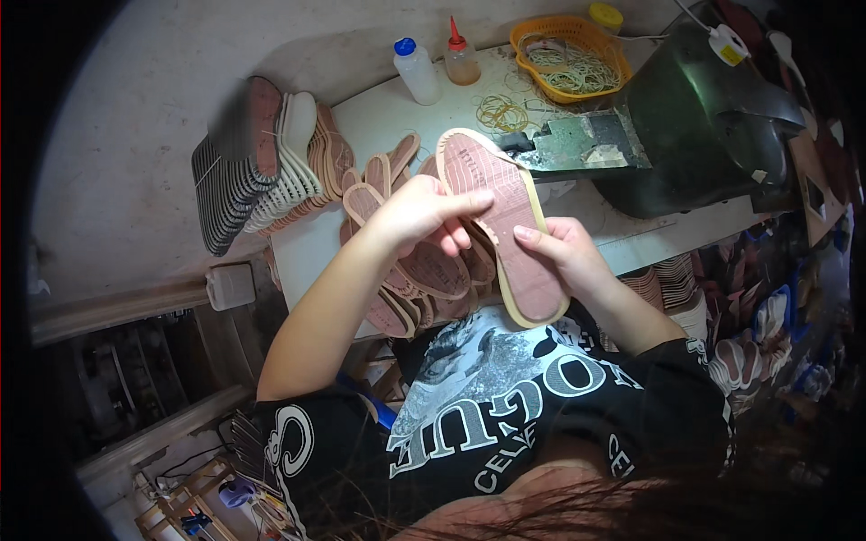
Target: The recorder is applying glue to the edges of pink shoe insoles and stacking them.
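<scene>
Hands meet over our lap: our left hand (pixel 424 212) and right hand (pixel 564 252) hold a pink shoe sole (pixel 501 221) with a tan rim, fingers (pixel 469 206) clamped on its middle (thumb side hidden). It tilts above the white surface (pixel 397 113), where more soles (pixel 397 270) lie beside an orange basket (pixel 568 54) of rubber bands.

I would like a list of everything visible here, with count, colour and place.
shoe sole: one, pink with tan rim, held in both hands
loose soles: several, pink, on the table under the hands
stacked soles: many, dark, white and pink, table's left end
table: one, white
squeeze bottles: two, blue cap and red cap, far edge
basket: one, orange, holding rubber bands
machine: one, dark green, right
left hand: grips the sole's edge
right hand: supports the sole
</scene>
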`<state>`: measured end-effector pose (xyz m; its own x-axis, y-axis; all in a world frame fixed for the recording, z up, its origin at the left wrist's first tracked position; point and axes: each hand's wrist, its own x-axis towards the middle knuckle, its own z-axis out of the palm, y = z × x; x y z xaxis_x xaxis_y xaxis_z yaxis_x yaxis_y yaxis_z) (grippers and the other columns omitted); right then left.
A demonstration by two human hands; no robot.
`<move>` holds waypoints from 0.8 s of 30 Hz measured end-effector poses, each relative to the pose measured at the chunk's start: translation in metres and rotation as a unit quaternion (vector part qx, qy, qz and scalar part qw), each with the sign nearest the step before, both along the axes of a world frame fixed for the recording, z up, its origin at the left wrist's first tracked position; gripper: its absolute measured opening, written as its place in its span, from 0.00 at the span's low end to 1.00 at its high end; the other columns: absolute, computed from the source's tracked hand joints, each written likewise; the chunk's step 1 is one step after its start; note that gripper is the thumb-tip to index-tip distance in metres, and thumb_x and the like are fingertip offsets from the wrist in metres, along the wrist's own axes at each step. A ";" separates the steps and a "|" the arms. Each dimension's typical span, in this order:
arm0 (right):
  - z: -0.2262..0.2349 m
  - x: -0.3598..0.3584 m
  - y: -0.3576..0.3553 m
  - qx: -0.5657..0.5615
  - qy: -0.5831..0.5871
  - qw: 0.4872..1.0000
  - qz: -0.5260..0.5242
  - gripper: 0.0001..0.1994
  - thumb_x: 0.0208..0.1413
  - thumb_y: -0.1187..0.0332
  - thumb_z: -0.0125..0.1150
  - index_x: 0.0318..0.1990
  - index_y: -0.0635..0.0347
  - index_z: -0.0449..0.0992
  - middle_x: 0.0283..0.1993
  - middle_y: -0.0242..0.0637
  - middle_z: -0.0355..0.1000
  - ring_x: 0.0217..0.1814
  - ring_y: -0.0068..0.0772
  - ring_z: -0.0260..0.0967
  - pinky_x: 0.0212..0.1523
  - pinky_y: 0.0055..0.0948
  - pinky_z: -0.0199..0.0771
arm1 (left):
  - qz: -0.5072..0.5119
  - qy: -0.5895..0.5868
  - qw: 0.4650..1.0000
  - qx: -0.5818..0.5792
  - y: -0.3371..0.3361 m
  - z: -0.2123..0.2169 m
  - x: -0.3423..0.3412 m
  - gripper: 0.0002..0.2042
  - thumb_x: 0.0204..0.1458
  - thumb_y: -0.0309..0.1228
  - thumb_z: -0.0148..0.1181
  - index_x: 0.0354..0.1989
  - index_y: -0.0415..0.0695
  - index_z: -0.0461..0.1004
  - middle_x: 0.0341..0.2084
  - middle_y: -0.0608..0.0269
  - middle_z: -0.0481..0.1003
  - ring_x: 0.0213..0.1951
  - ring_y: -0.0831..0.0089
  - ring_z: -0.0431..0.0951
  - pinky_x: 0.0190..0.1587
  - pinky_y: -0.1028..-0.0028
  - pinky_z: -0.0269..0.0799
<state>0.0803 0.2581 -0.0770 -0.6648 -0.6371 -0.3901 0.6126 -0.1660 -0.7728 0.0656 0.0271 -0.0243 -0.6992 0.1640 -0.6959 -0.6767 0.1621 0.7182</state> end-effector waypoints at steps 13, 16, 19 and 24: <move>0.013 -0.031 -0.003 0.019 -0.003 0.994 0.110 0.16 0.56 0.64 0.63 0.46 0.67 0.75 0.41 0.35 0.76 0.39 0.21 0.73 0.38 0.22 0.74 | 0.105 0.111 0.987 -0.049 -0.012 -0.017 -0.018 0.16 0.48 0.41 0.68 0.29 0.40 0.74 0.17 0.69 0.75 0.12 0.88 0.69 0.12 0.89 0.59; 0.029 -0.012 0.007 0.054 -0.069 0.979 0.182 0.15 0.56 0.67 0.62 0.46 0.67 0.74 0.37 0.39 0.77 0.35 0.24 0.75 0.35 0.22 0.76 | 0.124 0.115 0.985 -0.033 -0.011 -0.018 -0.022 0.16 0.48 0.41 0.68 0.29 0.39 0.75 0.17 0.69 0.75 0.12 0.88 0.69 0.12 0.90 0.59; 0.033 -0.003 0.001 0.047 -0.128 0.980 0.145 0.14 0.56 0.68 0.61 0.45 0.69 0.74 0.34 0.42 0.77 0.31 0.27 0.77 0.34 0.21 0.78 | 0.130 0.107 0.985 -0.048 -0.015 -0.015 -0.028 0.16 0.48 0.41 0.68 0.29 0.39 0.74 0.17 0.68 0.75 0.12 0.88 0.69 0.12 0.90 0.59; 0.024 -0.002 -0.021 -0.020 -0.118 0.992 0.035 0.14 0.58 0.67 0.58 0.45 0.70 0.74 0.35 0.46 0.77 0.32 0.30 0.77 0.35 0.25 0.78 | 0.076 0.108 0.989 -0.072 -0.030 -0.020 -0.059 0.20 0.46 0.46 0.68 0.25 0.39 0.74 0.13 0.70 0.71 0.10 0.87 0.64 0.11 0.87 0.54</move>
<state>0.0779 0.2375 -0.0525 -0.5123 -0.6963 -0.5027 0.7863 -0.1448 -0.6007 0.0071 -0.0032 -0.0438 -0.8432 -0.0446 -0.5358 -0.5342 0.1822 0.8255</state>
